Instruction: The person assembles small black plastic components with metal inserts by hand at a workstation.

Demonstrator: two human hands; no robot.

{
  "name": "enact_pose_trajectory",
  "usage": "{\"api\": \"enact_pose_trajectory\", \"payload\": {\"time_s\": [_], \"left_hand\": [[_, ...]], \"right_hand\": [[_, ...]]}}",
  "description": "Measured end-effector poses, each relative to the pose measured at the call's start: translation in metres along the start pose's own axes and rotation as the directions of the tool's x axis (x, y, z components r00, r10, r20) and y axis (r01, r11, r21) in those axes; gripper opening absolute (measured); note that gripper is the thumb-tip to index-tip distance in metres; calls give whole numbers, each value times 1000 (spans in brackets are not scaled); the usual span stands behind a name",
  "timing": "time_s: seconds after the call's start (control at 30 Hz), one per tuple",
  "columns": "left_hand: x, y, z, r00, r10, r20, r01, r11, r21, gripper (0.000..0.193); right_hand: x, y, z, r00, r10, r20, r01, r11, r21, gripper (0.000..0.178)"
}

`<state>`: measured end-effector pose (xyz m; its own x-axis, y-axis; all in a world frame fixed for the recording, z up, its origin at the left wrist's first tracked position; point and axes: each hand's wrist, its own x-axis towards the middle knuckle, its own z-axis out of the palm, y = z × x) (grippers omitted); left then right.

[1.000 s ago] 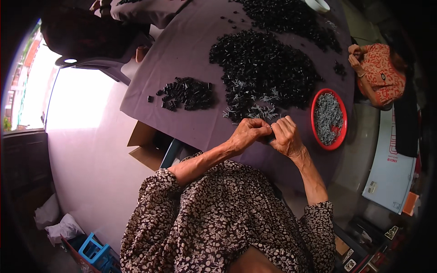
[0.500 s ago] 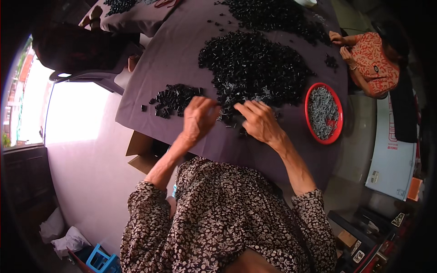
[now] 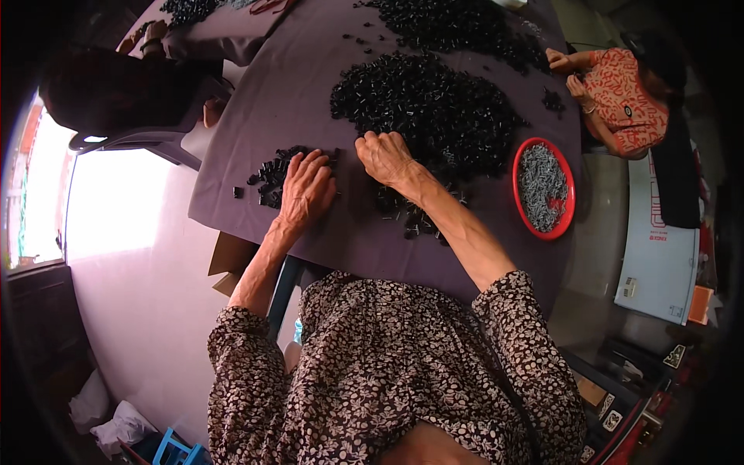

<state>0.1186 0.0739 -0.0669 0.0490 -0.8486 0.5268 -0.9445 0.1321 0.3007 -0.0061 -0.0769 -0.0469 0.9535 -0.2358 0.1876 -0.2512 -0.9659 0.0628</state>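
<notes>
My left hand [image 3: 308,187] lies palm down at the right side of a small heap of black pieces [image 3: 271,177], its fingers stretched and slightly apart. Against the left edge of a much larger heap of small black pieces [image 3: 422,97] is my right hand [image 3: 385,160], its fingers curled together. Whatever the curled fingers hold, if anything, is hidden. Under my right forearm, loose black pieces mixed with thin silvery ones [image 3: 411,213] are scattered on the cloth.
A red bowl [image 3: 572,203] of small grey screw-like pieces [image 3: 540,180] stands at the right on the purple-grey tablecloth [image 3: 240,147]. Another black heap [image 3: 457,27] lies farther back. A person in an orange patterned shirt [image 3: 624,97] sits at the right; another person [image 3: 116,101] sits at the upper left.
My left hand has moved left onto the small heap, its fingers now stretched. The right hand has moved left and away from me, to the large heap's edge. The view has shifted slightly.
</notes>
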Motion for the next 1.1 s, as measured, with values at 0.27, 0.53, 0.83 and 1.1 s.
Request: {"api": "enact_pose_trajectory", "payload": {"time_s": [0.27, 0.53, 0.83, 1.1], "left_hand": [[17, 11, -1, 999, -41, -1, 41, 998, -40, 31], [18, 8, 13, 995, 52, 87, -61, 992, 109, 26], [21, 10, 11, 995, 77, 63, -89, 972, 218, 26], [8, 126, 31, 949, 279, 145, -235, 937, -258, 33]], "right_hand": [[-27, 10, -6, 980, 183, -79, -165, 967, 193, 3], [-103, 72, -54, 861, 504, -63, -401, 751, 524, 14], [-205, 87, -37, 771, 637, 34, -620, 736, 273, 20], [-199, 66, -47, 812, 583, -26, -499, 717, 486, 27]]}}
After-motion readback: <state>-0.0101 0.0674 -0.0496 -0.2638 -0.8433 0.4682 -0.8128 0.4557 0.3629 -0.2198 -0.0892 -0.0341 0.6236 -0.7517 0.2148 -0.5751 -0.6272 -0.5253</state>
